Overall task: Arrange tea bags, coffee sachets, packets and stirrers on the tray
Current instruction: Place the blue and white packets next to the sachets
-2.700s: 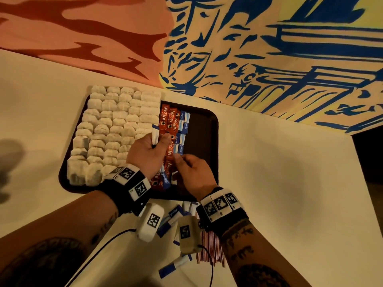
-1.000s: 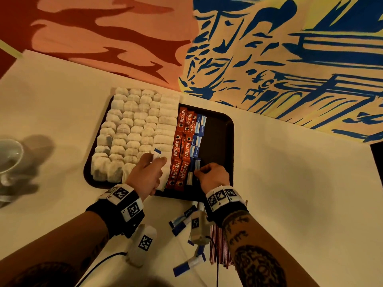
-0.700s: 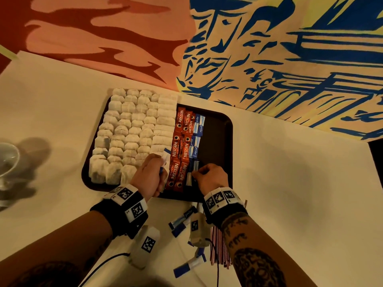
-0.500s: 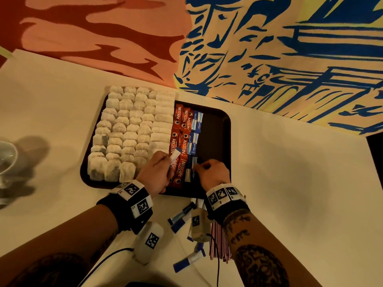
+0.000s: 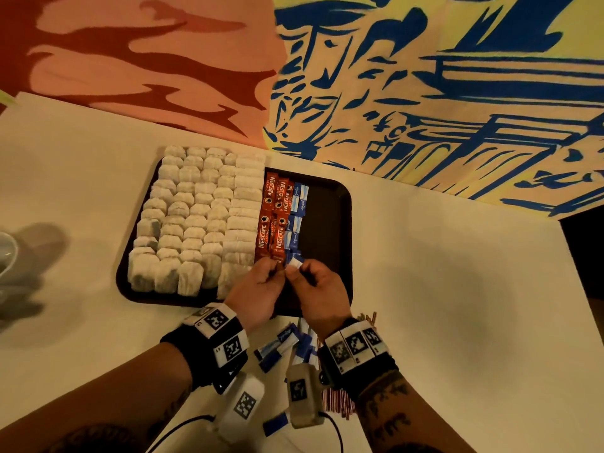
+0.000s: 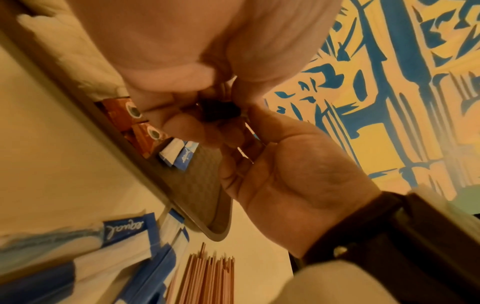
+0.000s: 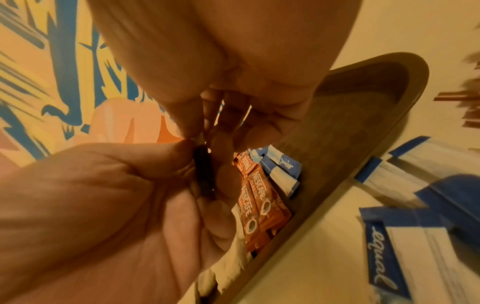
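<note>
Right of the right hand (image 5: 322, 294), the bare tray (image 5: 330, 223) floor lies open to its rim. Left of the left hand (image 5: 258, 294), tea bags (image 5: 196, 217) pack the tray. Ahead stand coffee sachets (image 5: 273, 220) and blue packets (image 5: 295, 217). Behind the wrists, loose packets (image 5: 277, 346) and stirrers (image 5: 336, 398) clutter the table (image 5: 457, 289).

My left hand (image 5: 258, 292) and right hand (image 5: 322, 291) meet over the tray's (image 5: 340, 204) near edge, pinching one white-and-blue packet (image 5: 295, 263) between them (tea bags (image 5: 196, 220) left, coffee sachets (image 5: 273, 220) beside). Stirrers (image 5: 336, 400) lie on the bench (image 5: 457, 305).
</note>
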A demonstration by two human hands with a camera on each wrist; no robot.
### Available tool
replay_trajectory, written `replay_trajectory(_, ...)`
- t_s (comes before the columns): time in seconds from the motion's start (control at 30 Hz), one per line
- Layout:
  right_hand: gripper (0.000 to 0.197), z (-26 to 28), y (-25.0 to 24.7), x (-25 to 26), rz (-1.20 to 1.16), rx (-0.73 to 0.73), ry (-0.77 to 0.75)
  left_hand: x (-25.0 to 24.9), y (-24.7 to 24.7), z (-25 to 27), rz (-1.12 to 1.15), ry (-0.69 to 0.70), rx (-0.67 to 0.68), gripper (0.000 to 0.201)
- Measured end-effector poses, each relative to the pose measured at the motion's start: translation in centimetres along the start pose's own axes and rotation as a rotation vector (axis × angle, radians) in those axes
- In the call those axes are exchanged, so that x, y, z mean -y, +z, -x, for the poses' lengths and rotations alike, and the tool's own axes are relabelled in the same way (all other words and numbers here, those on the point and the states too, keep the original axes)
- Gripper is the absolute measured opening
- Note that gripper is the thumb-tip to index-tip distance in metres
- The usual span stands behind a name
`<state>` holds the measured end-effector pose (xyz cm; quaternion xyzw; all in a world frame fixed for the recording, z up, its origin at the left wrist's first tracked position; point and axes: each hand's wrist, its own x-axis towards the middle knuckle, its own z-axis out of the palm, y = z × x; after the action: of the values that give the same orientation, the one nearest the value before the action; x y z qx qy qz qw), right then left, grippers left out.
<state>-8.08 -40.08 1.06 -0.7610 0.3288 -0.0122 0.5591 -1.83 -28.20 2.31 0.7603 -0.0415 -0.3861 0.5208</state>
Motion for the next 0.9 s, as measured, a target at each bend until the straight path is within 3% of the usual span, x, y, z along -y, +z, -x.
replay_trajectory(0.1,0.027,0.2,0.1,0.0,-0.012,-0.017,0.018,0.6,-0.5,0.6,-0.011,0.033,0.022,0.004)
replay_trajectory(0.27,0.021,0.6,0.4,0.0,-0.067,0.027,0.021,1.0,-1.4,0.9,-0.087,0.092,-0.020,0.012)
replay_trajectory(0.43,0.020,-0.3,0.3,0.0,-0.073,0.067,0.033,1.4,-1.8,1.5,-0.061,0.083,-0.040,0.007)
replay_trajectory(0.7,0.017,-11.1,-1.7,2.0,0.098,-0.104,0.014,3.8,-2.5,1.8,-0.177,-0.056,0.032,0.006)
replay_trajectory(0.9,0.025,-18.8,-1.0,2.5,0.216,-0.112,0.144,4.1,-3.5,1.0,-0.154,-0.092,0.030,0.008)
